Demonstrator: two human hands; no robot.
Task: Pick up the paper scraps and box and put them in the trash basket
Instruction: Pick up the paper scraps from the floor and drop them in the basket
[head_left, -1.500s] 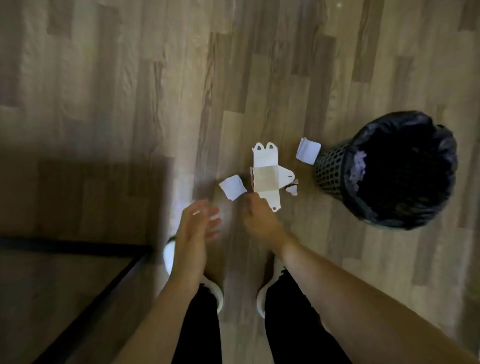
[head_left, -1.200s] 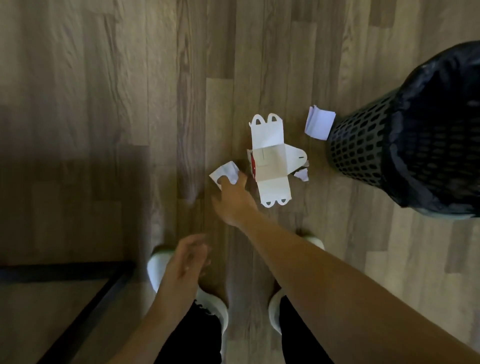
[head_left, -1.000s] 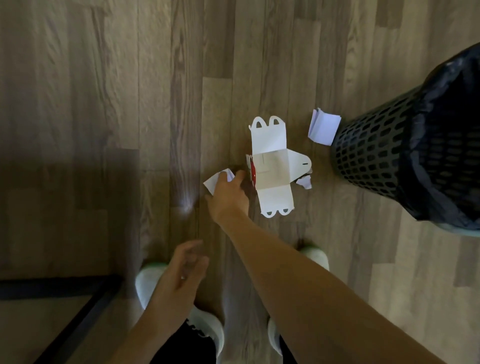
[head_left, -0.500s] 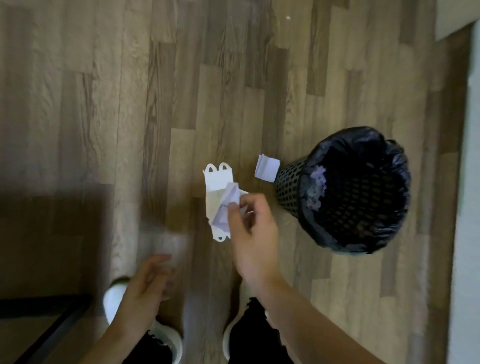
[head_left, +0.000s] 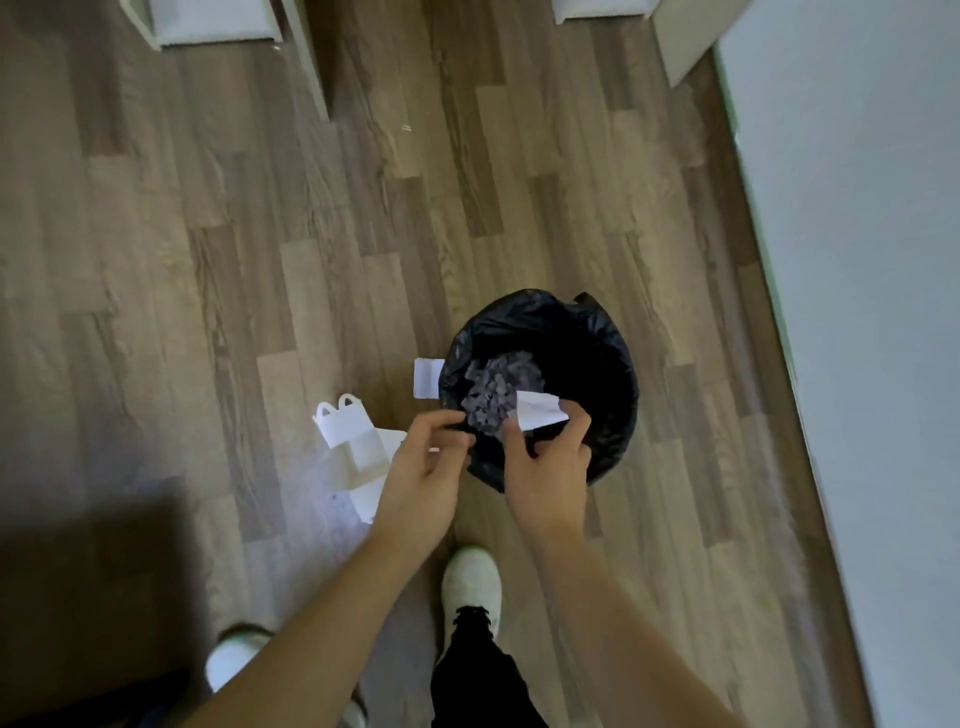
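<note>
The black trash basket (head_left: 608, 364) with a black liner stands on the wood floor and holds crumpled paper (head_left: 498, 392). My right hand (head_left: 545, 467) pinches a white paper scrap (head_left: 537, 410) over the basket's near rim. My left hand (head_left: 423, 473) hovers at the basket's left edge, fingers curled; nothing shows in it. A flattened white box (head_left: 353, 441) lies on the floor left of the basket, partly hidden by my left hand. Another white scrap (head_left: 427, 378) lies against the basket's left side.
A pale wall (head_left: 857, 260) runs along the right. White furniture bases (head_left: 218, 23) stand at the top edge. My white shoes (head_left: 471, 587) are on the floor below the basket. A dark shadow covers the lower left.
My right hand lifted a scrap from beside the box and carried it right over the basket. My left hand rose to the basket's edge. The view tilted up and away.
</note>
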